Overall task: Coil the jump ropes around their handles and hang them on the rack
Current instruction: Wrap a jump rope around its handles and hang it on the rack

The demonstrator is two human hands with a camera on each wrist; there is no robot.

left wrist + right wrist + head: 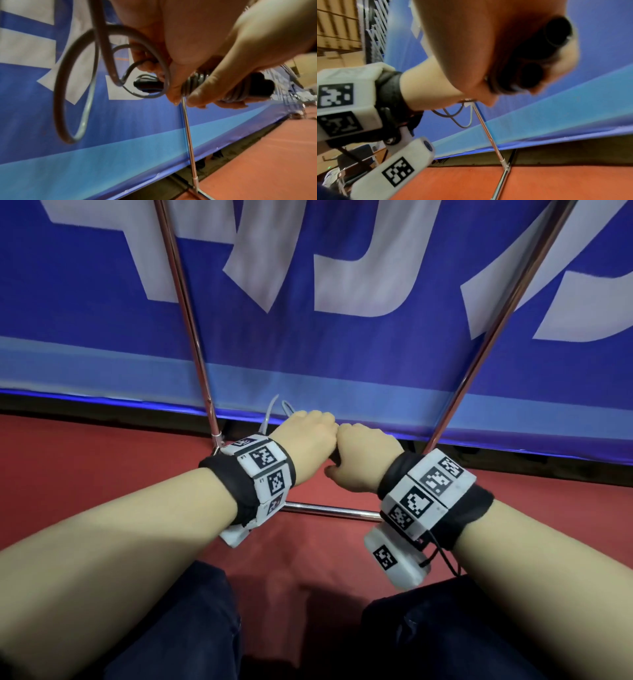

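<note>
Head view showed both hands side by side just above a red floor [137, 460], knuckles touching, in front of a blue banner [342, 347] with large white lettering. The left hand [306, 436] was clenched, and thin grey loops of jump rope [274, 409] stuck out past its far side. The right hand [368, 462] was clenched too, its thumb tucked under.

From the left wrist, the left hand's fingers [173, 81] pinched the grey rope [77, 94] where it met two black handles [257, 83] lying side by side. Several turns of rope were already wound tight round the handles, while loose loops hung free to the left of the hand. The right hand's fingers [214, 81] wrapped round the coiled part of the handles.

From the right wrist, the right hand [479, 54] grasped the two black handle ends [556, 32], which poked out of its fist.

A chrome rack [191, 337] stood just beyond the hands: two slanting poles rose from the floor, left and right of the hands, joined near the floor by a low bar [329, 510] that ran under the wrists. Both wrists wore black straps with white marker blocks [263, 470]. Dark trouser knees [178, 628] showed at the near edge.
</note>
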